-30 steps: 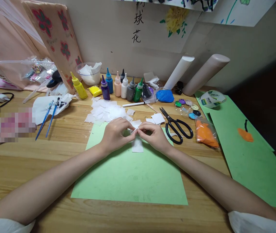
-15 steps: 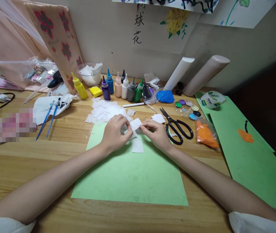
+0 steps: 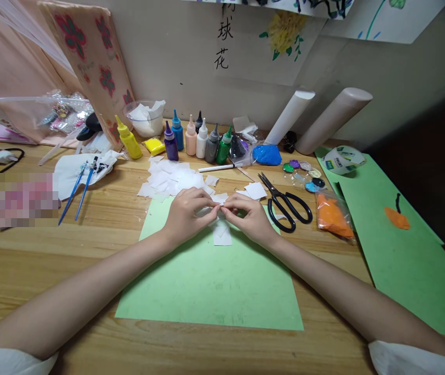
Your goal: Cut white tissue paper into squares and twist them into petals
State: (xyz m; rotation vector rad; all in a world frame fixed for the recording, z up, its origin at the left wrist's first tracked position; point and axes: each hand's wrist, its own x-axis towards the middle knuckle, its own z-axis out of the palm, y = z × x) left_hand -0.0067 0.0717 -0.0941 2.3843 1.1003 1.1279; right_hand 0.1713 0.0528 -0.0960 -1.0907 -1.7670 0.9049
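Note:
Thumb and forefinger of my left hand [image 3: 189,213] and of my right hand [image 3: 251,214] pinch a small white paper piece [image 3: 219,199] between them, fingertips almost meeting. My fingers partly cover it. Just below, another white paper square [image 3: 222,237] lies on the green sheet [image 3: 210,291]. A heap of white paper pieces [image 3: 171,178] spreads beyond my left hand. Past my right hand are a few more white squares [image 3: 256,190] and black-handled scissors [image 3: 287,203], their blades pointing away.
Paint bottles [image 3: 201,139] line the back, near a blue clay pack [image 3: 267,154]. To the right sit a bag of orange clay [image 3: 332,216], a tape roll [image 3: 343,160] and green sheets [image 3: 410,271]. Paintbrushes [image 3: 76,192] rest on a cloth at left.
My right hand has moved slightly left, and both hands' fingertips have come together on the paper piece. Less of that paper shows now.

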